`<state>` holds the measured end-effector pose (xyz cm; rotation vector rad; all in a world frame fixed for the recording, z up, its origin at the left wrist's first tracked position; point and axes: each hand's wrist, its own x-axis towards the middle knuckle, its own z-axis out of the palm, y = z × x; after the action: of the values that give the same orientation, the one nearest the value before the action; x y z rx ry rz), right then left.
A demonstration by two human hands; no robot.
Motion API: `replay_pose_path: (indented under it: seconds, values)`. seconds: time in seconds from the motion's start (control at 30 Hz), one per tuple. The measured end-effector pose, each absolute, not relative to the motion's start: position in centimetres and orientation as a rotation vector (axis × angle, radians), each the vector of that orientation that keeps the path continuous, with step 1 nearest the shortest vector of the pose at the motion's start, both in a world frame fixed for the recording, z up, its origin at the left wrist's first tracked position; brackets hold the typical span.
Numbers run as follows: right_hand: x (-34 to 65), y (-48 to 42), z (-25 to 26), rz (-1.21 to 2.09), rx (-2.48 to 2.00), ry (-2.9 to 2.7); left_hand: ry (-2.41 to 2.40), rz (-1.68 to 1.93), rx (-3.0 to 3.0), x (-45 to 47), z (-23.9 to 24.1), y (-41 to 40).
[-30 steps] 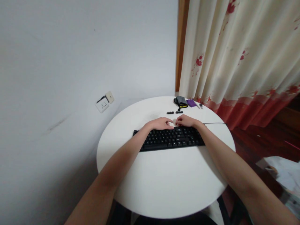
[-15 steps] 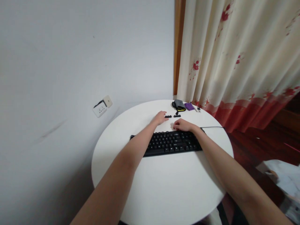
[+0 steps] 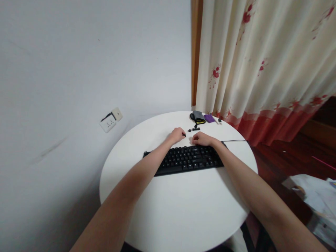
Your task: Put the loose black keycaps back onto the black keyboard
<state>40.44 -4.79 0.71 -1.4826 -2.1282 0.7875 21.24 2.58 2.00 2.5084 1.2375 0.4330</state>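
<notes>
My left hand (image 3: 177, 135) is closed, with small black keycaps (image 3: 184, 135) pinched at its fingertips, just beyond the far edge of a black keyboard (image 3: 183, 161). My right hand (image 3: 202, 139) rests at the keyboard's far edge, its fingers curled together; whether anything is in them is hidden. Farther back on the table lie a short row of black keycaps (image 3: 196, 129) and a single loose keycap (image 3: 189, 130). My left forearm covers part of the keyboard's left side.
The round white table (image 3: 183, 203) stands against the wall. At its back lie a grey and black pouch (image 3: 198, 117), a purple cloth-like piece (image 3: 209, 118) and small white items (image 3: 218, 121). A cable (image 3: 235, 141) runs right from the keyboard. Curtains (image 3: 225, 63) hang behind.
My left hand has closed on some of the keycaps and drawn them slightly left and nearer. The left row of keycaps is reduced to one piece. My right hand stays by the keyboard.
</notes>
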Motion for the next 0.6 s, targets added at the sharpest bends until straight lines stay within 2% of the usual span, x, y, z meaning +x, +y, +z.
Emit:
replay_pose_path:
  seconds: [0.6]
  values:
    - [37.8,-5.4,0.7,0.584,-1.432,-2.041,1.05,0.592,2.38,19.3,1.4,-1.9]
